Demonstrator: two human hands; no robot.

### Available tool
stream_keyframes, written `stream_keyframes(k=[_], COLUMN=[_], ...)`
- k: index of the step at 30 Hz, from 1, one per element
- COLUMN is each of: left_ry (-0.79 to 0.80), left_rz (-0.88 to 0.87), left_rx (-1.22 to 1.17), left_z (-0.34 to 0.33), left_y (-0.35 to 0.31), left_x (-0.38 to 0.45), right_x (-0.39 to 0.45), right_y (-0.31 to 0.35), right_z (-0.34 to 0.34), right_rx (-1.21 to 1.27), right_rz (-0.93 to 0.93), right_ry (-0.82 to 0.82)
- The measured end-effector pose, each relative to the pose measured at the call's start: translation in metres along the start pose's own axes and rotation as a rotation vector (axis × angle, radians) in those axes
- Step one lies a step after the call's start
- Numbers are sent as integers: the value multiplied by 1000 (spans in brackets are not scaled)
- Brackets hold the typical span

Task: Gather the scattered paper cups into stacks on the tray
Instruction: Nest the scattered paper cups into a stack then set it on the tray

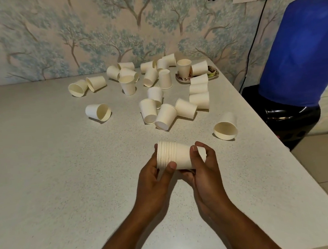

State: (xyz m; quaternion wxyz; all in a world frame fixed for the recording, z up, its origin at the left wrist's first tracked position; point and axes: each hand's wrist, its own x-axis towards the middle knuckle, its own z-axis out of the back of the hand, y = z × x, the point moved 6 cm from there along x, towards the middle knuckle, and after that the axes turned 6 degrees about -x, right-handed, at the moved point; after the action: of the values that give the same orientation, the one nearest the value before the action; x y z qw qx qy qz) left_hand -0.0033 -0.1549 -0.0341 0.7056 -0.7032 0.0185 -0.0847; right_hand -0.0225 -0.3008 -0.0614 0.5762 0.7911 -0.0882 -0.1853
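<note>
A stack of several nested cream paper cups (176, 154) lies sideways in both my hands above the table, rims to the left. My left hand (155, 181) grips the rim end, thumb on top. My right hand (203, 167) holds the base end. Several loose cups lie scattered across the far half of the table, some upright, most tipped over; one (226, 127) lies closest, to the right of my hands. The patterned tray (213, 72) sits at the far right corner with two cups on it, largely hidden by them.
The grey speckled table (65, 181) ends at a right edge running diagonally. Beyond that edge stands a water dispenser with a blue bottle (301, 54). A wallpapered wall (54, 34) backs the table. A single cup (98, 112) lies apart at the left.
</note>
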Motion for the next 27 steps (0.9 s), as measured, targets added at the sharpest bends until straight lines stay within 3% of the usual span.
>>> stream_keyframes(k=[7, 10, 12, 16, 22, 27], left_ry=[-78, -94, -96, -122, -139, -127], left_rz=[-47, -50, -58, -41, -49, -51], left_rx=[-6, -15, -21, -64, -49, -30], left_z=[14, 18, 18, 18, 30, 43], left_y=[-3, -2, -1, 6, 3, 3], left_x=[2, 9, 11, 8, 19, 31], right_x=[2, 12, 25, 54, 100, 107], right_y=[15, 28, 47, 86, 71, 75], right_z=[-19, -16, 1, 33, 65, 73], right_rx=[-76, -245, -439, -1155, -1480, -1498], right_rz=[-1, 38, 205, 680, 598, 617], right_ry=[71, 86, -14, -278, -385, -522])
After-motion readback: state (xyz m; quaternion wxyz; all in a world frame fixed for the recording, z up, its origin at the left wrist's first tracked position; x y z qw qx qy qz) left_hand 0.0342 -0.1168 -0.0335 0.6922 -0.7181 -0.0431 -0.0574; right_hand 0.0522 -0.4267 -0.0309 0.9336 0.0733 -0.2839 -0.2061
